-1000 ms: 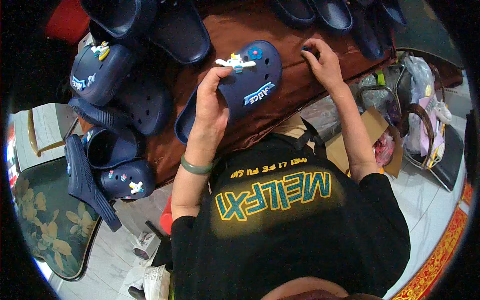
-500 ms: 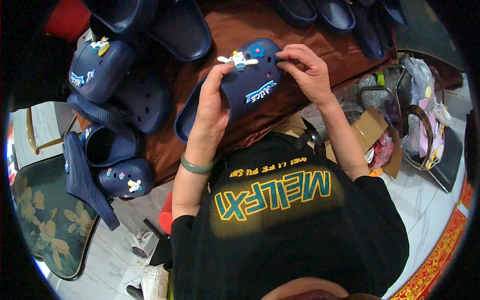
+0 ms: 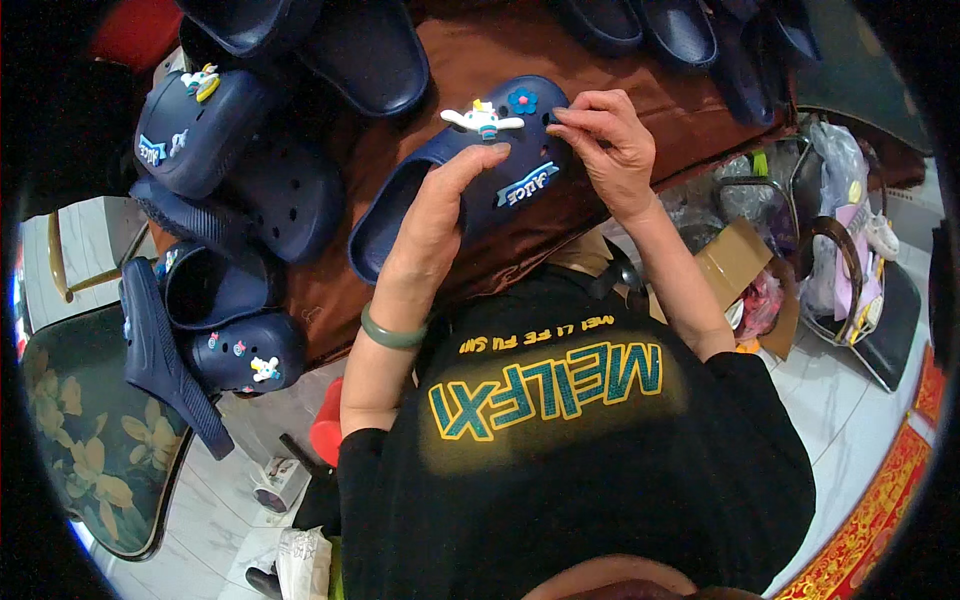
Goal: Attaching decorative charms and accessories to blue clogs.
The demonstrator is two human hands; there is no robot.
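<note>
My left hand (image 3: 435, 215) grips a navy blue clog (image 3: 470, 170) from its side, holding it above a brown cloth-covered table (image 3: 480, 50). The clog's top carries a white winged figure charm, a blue flower charm and a small label charm. My right hand (image 3: 605, 145) pinches at the clog's toe end with fingertips together, pressing something small that I cannot make out. A green bangle sits on my left wrist.
Several more navy clogs (image 3: 215, 130) lie on the table's left and far side, some with charms. A floral-cushioned chair (image 3: 90, 440) holds more clogs (image 3: 240, 350). A cardboard box (image 3: 740, 265) and bags (image 3: 840, 250) stand on the tiled floor at right.
My right hand came back from the table's far right to the clog's toe and now pinches there. My left hand has kept its hold on the clog.
</note>
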